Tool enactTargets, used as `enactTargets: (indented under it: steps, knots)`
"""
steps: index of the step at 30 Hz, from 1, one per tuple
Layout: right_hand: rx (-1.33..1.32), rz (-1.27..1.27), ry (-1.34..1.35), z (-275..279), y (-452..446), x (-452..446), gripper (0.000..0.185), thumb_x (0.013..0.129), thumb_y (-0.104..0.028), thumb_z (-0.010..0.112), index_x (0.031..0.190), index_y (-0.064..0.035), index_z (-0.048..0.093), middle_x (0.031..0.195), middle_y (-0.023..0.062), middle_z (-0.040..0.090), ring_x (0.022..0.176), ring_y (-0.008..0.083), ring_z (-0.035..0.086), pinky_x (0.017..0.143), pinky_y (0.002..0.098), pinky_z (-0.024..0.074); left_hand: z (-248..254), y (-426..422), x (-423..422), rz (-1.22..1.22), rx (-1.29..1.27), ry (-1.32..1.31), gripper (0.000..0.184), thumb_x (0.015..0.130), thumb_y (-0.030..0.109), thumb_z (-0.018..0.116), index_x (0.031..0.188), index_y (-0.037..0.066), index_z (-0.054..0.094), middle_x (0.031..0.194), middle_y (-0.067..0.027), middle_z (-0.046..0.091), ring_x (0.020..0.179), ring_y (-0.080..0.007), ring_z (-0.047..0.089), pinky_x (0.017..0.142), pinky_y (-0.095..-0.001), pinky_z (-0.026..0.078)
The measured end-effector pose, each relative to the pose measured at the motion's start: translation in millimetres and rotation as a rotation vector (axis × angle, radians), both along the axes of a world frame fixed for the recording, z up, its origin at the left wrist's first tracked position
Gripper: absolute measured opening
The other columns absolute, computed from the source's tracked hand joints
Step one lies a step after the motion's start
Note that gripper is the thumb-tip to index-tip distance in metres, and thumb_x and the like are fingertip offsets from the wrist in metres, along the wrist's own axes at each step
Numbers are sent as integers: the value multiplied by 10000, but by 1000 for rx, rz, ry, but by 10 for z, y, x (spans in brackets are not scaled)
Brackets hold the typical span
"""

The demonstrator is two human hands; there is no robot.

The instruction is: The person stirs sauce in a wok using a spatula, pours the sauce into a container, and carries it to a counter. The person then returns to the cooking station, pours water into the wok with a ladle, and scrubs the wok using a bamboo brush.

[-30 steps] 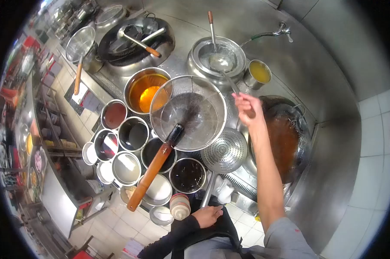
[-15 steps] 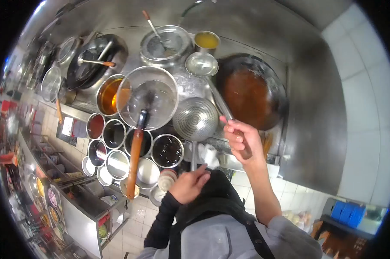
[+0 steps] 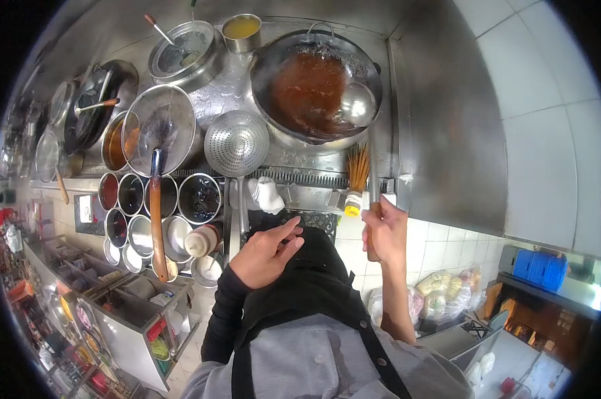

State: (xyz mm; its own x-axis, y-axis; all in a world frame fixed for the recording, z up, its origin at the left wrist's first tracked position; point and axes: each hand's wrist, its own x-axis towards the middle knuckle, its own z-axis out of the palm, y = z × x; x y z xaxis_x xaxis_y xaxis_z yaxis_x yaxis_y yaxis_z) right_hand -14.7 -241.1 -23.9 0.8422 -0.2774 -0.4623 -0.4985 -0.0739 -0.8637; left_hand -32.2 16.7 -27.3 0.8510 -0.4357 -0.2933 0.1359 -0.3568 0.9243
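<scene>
My right hand point(image 3: 388, 233) is wrapped around the wooden handle of a long steel ladle point(image 3: 373, 166). The ladle's bowl is at the right side of the wok point(image 3: 274, 118), over or in its reddish-brown liquid point(image 3: 308, 90); which one I cannot tell. In front of my apron, my left hand point(image 3: 264, 256) holds nothing, its fingers loosely stretched. Nearest to it is the handle of a perforated steel strainer point(image 3: 236, 143), which lies on the stove edge. A bamboo brush point(image 3: 357, 169) stands just left of the ladle's shaft.
Left of the strainer, a wooden-handled mesh sieve point(image 3: 159, 126) lies across several seasoning pots point(image 3: 200, 198). A pot of yellow liquid point(image 3: 242, 32) and a lidded pot point(image 3: 184, 56) stand at the back. A white cloth point(image 3: 267, 196) lies near the front edge.
The ladle's bowl has gone from beside the yellow-liquid pot to the wok's right side. My right hand has drawn back toward me. The view has shifted to the right.
</scene>
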Motion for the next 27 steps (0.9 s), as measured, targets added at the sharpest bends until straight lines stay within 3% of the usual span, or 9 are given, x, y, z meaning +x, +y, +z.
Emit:
enactTargets:
  steps: [5, 9, 10, 13, 16, 19, 21, 23, 27]
  knots:
    - [-859, 203, -293, -205, 75, 25, 448, 865, 21, 598, 1294, 149, 562, 671, 181, 607, 559, 244, 618, 546, 383, 491, -6, 308, 39, 48, -9, 36, 491, 1016, 209, 624, 1420, -43, 504, 1196, -229, 703, 967, -322, 736, 839, -365, 574]
    - [-719, 342, -330, 56, 693, 595, 527, 844, -19, 629, 1343, 128, 542, 773, 247, 641, 690, 322, 680, 654, 407, 515, -4, 692, 197, 93, 65, 52, 486, 1023, 221, 615, 1421, -37, 510, 1194, -201, 711, 926, -288, 725, 813, -354, 561]
    - [-618, 392, -399, 75, 913, 801, 502, 851, -23, 586, 1345, 51, 537, 859, 304, 657, 791, 477, 663, 702, 482, 525, -22, 794, 203, 115, 71, 26, 478, 1029, 222, 608, 1423, -32, 513, 1195, -180, 715, 883, -244, 718, 797, -335, 552]
    - [-498, 529, -391, -61, 1702, 1579, 391, 846, -54, 585, 1235, -18, 600, 855, 296, 654, 872, 493, 652, 776, 540, 499, -109, 1103, 155, 211, 29, -24, 469, 1032, 213, 608, 1419, -35, 516, 1167, -158, 723, 871, -203, 710, 804, -320, 542]
    - [-410, 614, -402, -457, 2596, 2508, 183, 800, -79, 625, 926, 54, 612, 830, 311, 655, 849, 488, 666, 783, 529, 518, -89, 1465, 91, 291, 14, 8, 467, 1027, 194, 613, 1427, -29, 516, 1187, -157, 715, 893, -222, 707, 843, -314, 542]
    - [-504, 670, -395, -848, 3448, 3403, 206, 759, -90, 638, 900, 57, 668, 840, 297, 693, 866, 441, 710, 799, 497, 541, -252, 1816, -81, 414, 28, -23, 459, 1029, 173, 604, 1443, -4, 516, 1237, -149, 701, 1034, -243, 699, 891, -341, 551]
    - [-509, 738, -356, -871, 3883, 3781, 211, 739, -61, 634, 829, 129, 658, 747, 313, 679, 713, 414, 729, 699, 484, 564, -220, 1979, -148, 520, -30, 109, 475, 1038, 192, 590, 1458, -11, 498, 1263, -147, 698, 1094, -229, 688, 915, -350, 553]
    - [-418, 692, -250, -1071, 4218, 4084, 116, 812, -34, 623, 754, 66, 633, 578, 159, 622, 505, 236, 653, 481, 392, 531, -224, 2097, -196, 587, -57, 158, 485, 1043, 202, 584, 1466, -16, 488, 1281, -142, 693, 1129, -222, 681, 930, -348, 550]
    - [727, 348, 154, -1298, 4263, 4311, 104, 874, 16, 606, 911, 114, 601, 642, 98, 566, 486, 163, 558, 430, 282, 466, -229, 2192, -157, 596, -79, 199, 499, 1046, 208, 578, 1478, -19, 472, 1284, -133, 696, 1156, -229, 676, 945, -347, 545]
